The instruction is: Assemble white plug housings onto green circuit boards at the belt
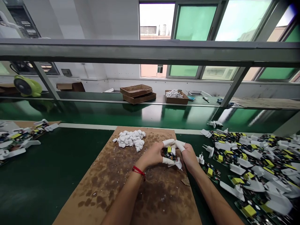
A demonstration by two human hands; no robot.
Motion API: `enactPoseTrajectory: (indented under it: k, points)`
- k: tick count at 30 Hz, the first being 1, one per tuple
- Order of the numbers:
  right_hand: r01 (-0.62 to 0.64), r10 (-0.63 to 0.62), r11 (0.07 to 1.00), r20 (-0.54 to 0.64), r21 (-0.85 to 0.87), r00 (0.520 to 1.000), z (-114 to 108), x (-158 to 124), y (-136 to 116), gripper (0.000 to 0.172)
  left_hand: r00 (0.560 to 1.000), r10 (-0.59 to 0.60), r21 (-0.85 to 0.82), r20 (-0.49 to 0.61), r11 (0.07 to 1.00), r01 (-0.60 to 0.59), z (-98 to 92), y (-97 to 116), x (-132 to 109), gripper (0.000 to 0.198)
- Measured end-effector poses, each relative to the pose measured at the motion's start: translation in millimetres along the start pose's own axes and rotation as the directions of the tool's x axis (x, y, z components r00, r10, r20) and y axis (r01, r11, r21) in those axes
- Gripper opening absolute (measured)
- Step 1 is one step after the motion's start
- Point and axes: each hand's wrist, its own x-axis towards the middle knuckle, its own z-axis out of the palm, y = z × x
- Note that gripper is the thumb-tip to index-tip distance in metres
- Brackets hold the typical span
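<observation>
The left hand (151, 155) and right hand (188, 157) have their cot-covered fingers (168, 143) closed on a small circuit board (167, 153) with a yellow transformer (169, 149) and white plug housing (177, 164), pinched from both sides over the cardboard sheet (131, 193), near a pile of white pieces (130, 139); this two-sided grip steadies the board.

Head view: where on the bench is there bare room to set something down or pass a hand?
The widest bare patch is the green belt between the left pile of circuit boards and the stained cardboard sheet. The sheet itself is open below the white pieces. Right of the right hand, boards and white plug casings crowd the belt.
</observation>
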Motion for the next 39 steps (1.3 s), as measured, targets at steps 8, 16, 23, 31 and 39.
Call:
enactPoseTrajectory:
  k: [8,16,23,31,39]
  points:
    - [-0.030,0.024,0.998,0.097,0.061,0.995,15,-5,-1,0.058,0.839,-0.180,-0.384,0.513,0.826,0.412,-29.2,-2,-18,0.094]
    - [0.029,0.076,0.972,-0.425,0.234,0.902,-3,10,5,0.038,0.698,-0.535,-0.773,-0.476,0.633,-0.042,-5.6,-9,7,0.063]
    - [0.072,-0.108,0.991,-0.363,-0.110,0.926,-18,11,-3,0.032,0.699,-0.417,-0.769,-0.581,0.562,-0.305,-8.6,10,9,0.042]
    - [-0.028,-0.185,0.546,-0.152,-0.837,0.971,-29,4,-18,0.038,0.674,-0.605,-0.711,-0.423,0.683,0.166,0.1,-16,13,0.027]
    - [-0.246,0.191,0.129,-0.220,-0.961,0.957,-67,6,-25,0.041,0.679,-0.601,-0.617,-0.422,0.739,0.270,0.0,-18,16,0.031]
